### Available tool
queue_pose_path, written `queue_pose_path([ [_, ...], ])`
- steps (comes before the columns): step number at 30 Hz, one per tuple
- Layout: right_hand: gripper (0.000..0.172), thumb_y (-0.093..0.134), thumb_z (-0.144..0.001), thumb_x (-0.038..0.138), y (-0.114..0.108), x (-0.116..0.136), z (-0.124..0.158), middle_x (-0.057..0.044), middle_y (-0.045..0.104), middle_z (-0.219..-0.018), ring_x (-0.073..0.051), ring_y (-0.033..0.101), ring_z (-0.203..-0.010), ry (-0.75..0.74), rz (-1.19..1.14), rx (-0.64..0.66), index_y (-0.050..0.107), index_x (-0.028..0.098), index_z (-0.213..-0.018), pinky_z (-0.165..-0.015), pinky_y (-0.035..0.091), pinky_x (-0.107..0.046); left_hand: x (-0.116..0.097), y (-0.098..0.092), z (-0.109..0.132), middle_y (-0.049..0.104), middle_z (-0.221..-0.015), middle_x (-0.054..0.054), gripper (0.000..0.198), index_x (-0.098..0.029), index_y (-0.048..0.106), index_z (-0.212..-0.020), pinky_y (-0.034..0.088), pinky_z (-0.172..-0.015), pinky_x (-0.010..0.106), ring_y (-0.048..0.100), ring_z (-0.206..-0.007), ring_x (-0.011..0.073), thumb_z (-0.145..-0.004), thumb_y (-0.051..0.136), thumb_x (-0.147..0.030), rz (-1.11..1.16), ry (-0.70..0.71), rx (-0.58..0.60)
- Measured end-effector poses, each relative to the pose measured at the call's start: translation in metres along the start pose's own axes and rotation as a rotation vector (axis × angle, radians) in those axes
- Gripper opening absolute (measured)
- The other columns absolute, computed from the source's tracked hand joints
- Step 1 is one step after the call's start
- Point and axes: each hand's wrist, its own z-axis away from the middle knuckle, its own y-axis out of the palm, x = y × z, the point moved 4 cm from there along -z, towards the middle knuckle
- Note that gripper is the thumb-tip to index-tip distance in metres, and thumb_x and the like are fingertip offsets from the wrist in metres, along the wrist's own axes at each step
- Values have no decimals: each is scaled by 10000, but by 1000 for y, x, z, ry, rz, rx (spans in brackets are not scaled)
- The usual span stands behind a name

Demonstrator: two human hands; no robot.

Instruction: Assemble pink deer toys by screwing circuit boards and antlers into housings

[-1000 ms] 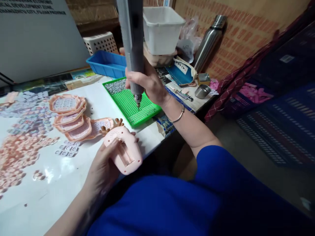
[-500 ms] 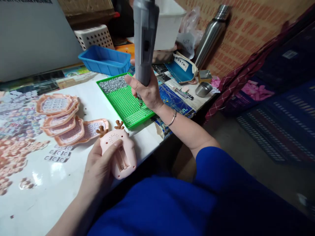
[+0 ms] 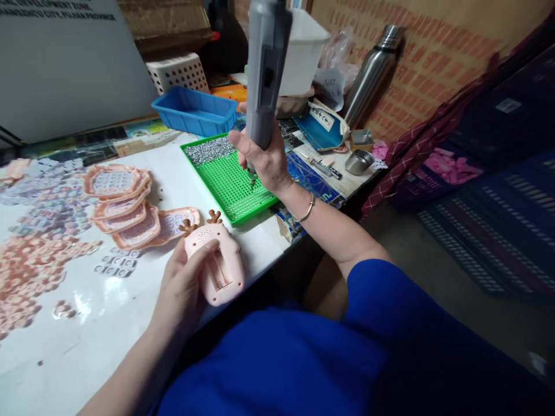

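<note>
My left hand (image 3: 184, 277) is closed around a pink plastic toy (image 3: 228, 263) with brown antlers, its thumb pressed across the back. An open battery compartment and several screw holes show on that back. My right hand (image 3: 266, 159) grips a grey electric screwdriver (image 3: 263, 75), held upright with its bit pointing down. The bit is over a green perforated tray (image 3: 225, 199); whether it touches the tray I cannot tell. A heap of small silver screws (image 3: 210, 151) lies at the tray's far end.
Left of the toy are stacked pink shell parts (image 3: 125, 208), button sheets (image 3: 117, 263) and piles of small pink pieces (image 3: 30, 277). Behind stand a blue bin (image 3: 195, 118), a white basket (image 3: 180, 75) and a steel bottle (image 3: 373, 72). A metal cup (image 3: 359, 162) is on the right.
The whole view has shifted slightly, so most table items appear further right. Both hands keep their holds on the toy and the electric screwdriver, with little other movement.
</note>
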Motion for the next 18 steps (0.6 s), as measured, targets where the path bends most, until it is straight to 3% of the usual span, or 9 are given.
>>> queue_pose_path([
  [3,279,603,-967,503,9,21,7,87,375,-612,-85,415,-490,-110,-56,48,487,252,-934,-539,437,-260,-1,1,1,739,-748,21,580,-178,616,-958,523,-542,238,681,-618,177,-491,916,-348,29,17,0],
  [6,182,580,-978,430,24,43,27,90,340,-599,-85,405,-477,-197,-170,159,526,257,-991,-506,402,-253,0,1,0,737,-769,22,556,-188,605,-960,568,-625,286,706,-672,200,-517,901,-347,30,54,7],
  [8,146,628,-938,343,32,56,44,91,350,-609,-79,415,-484,-203,-288,226,521,246,-912,-495,368,-254,1,0,-1,736,-801,23,564,-184,601,-976,584,-672,309,714,-707,208,-524,897,-347,28,91,10],
  [11,346,717,-843,261,41,66,62,85,360,-613,-83,423,-511,-138,-358,263,394,238,-723,-519,351,-266,3,-2,-3,739,-861,35,569,-175,593,-998,589,-725,321,721,-767,214,-547,889,-357,19,128,31],
  [14,405,742,-807,273,45,64,66,83,340,-616,-98,400,-548,-53,-290,265,344,250,-735,-555,370,-274,5,-3,-4,739,-904,42,574,-175,582,-1002,584,-748,327,718,-791,215,-557,886,-372,16,125,47],
  [18,453,782,-771,358,46,58,63,91,338,-611,-103,397,-537,-58,-351,294,339,259,-759,-542,354,-287,6,-2,-4,738,-931,36,591,-186,590,-1016,575,-764,330,709,-804,210,-544,894,-371,39,113,41],
])
